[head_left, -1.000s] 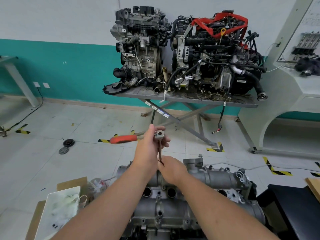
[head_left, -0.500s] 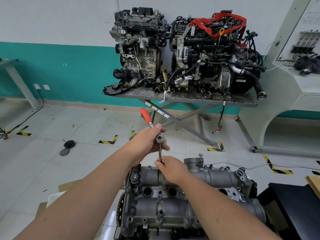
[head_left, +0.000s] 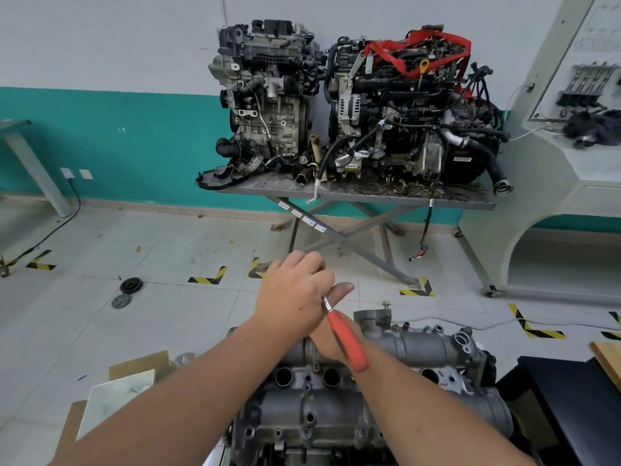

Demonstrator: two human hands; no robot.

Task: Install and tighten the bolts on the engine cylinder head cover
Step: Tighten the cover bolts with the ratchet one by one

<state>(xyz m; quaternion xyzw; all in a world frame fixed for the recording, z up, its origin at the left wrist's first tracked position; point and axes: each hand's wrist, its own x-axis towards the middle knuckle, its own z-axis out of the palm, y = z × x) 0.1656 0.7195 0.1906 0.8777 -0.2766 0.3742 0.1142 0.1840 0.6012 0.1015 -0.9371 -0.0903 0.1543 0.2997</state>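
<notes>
The grey aluminium cylinder head cover lies low in the middle of the head view, spark plug holes facing up. My left hand is wrapped over the head of a ratchet wrench above the cover's far edge. Its red handle points down and right, toward me. My right hand sits just under the left hand and the handle, mostly hidden; its fingers and the extension bar are out of sight. A single bolt stands upright on the cover's far end.
Two engines stand on a grey folding table against the wall. A cardboard box with a white sheet lies at lower left. A black bench and wooden board are at right. Pulleys lie on the floor.
My left hand has swung the ratchet handle from pointing left, through pointing away, round to pointing toward me on the right. My right hand has stayed on the tool.
</notes>
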